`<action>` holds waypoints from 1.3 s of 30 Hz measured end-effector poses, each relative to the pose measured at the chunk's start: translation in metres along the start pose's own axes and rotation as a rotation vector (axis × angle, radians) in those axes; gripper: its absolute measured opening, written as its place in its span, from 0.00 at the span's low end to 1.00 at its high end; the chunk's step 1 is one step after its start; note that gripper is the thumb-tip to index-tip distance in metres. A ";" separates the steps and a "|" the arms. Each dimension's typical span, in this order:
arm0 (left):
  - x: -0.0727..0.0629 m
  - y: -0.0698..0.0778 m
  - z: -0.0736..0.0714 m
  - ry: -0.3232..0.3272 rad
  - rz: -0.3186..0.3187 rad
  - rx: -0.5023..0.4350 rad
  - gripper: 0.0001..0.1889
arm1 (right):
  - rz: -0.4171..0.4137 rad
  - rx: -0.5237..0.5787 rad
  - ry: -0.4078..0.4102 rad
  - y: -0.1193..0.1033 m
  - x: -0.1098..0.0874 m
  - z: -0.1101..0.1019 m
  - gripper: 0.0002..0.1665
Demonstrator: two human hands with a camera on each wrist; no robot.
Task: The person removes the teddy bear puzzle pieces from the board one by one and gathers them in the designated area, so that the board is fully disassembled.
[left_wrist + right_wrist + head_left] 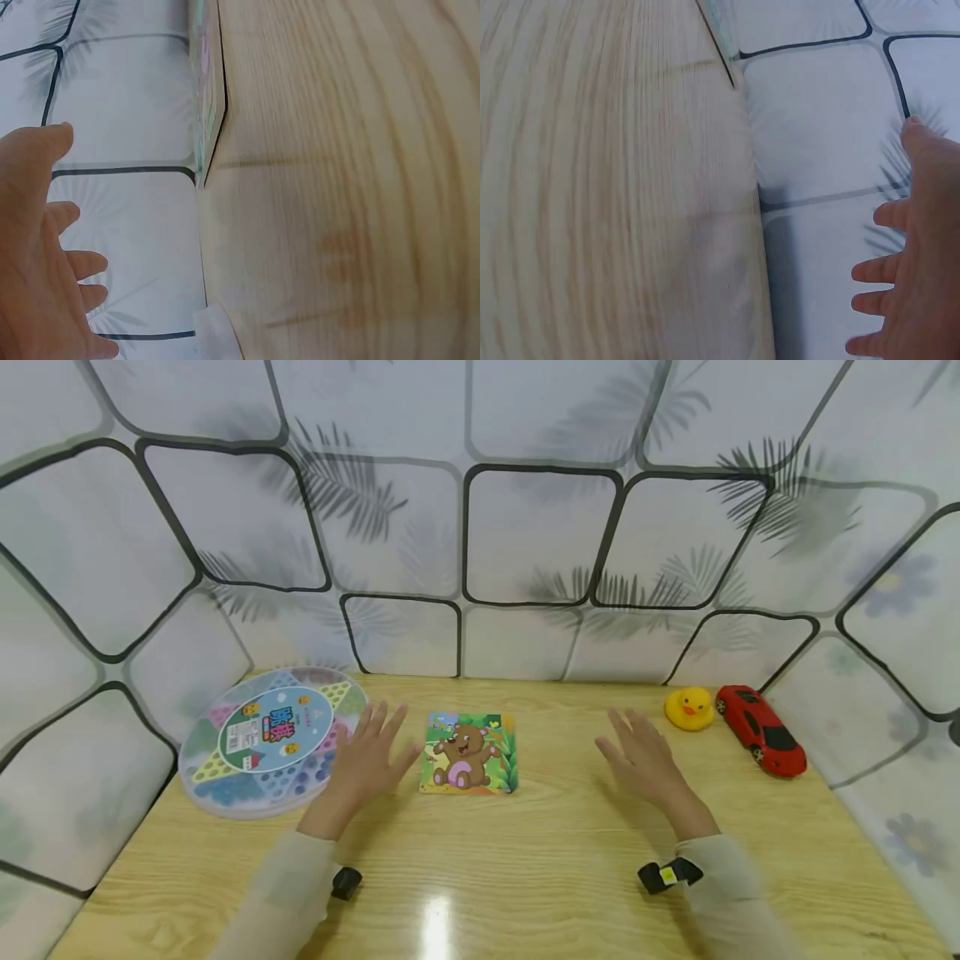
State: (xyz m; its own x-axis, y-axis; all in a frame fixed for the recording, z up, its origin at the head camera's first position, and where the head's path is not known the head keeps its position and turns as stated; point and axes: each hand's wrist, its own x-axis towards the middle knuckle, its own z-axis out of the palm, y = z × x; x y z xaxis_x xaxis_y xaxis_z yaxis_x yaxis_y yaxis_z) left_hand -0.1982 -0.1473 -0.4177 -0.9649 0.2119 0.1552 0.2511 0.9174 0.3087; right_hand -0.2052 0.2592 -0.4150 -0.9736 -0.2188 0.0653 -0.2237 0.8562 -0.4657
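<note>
A square picture board with a cartoon bear (468, 753) lies flat on the wooden table, between the two hands. My left hand (370, 758) hovers just left of it with spread fingers and holds nothing. To the right, my right hand (643, 760) is also raised over the table, fingers spread and nothing in its grasp. In the left wrist view the board's edge (215, 97) shows beyond the left hand (37, 240). From the right wrist, the right hand (922, 247) appears apart from the board's corner (721, 37).
A round, clear-covered board game set (202, 768) lies at the left, partly behind the left hand. A yellow rubber duck (689, 709) and a red toy car (761, 731) stand at the back right. Patterned fabric walls (540, 539) border the table (540, 877).
</note>
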 end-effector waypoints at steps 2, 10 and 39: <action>0.002 0.002 0.002 0.015 0.013 -0.063 0.36 | -0.038 0.102 0.027 -0.002 0.003 0.005 0.39; 0.009 0.011 0.009 0.019 0.050 -0.256 0.31 | -0.119 0.386 0.027 -0.017 0.016 0.025 0.30; 0.043 0.039 0.047 -0.397 0.002 -0.214 0.33 | -0.110 0.341 -0.180 -0.060 0.058 0.071 0.32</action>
State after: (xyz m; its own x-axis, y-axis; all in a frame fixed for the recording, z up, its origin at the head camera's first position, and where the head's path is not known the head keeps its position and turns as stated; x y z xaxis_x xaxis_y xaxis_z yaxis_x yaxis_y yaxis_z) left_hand -0.2332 -0.0868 -0.4432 -0.9087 0.3648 -0.2027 0.2233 0.8354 0.5022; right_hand -0.2452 0.1621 -0.4465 -0.9142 -0.4051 -0.0110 -0.2683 0.6253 -0.7328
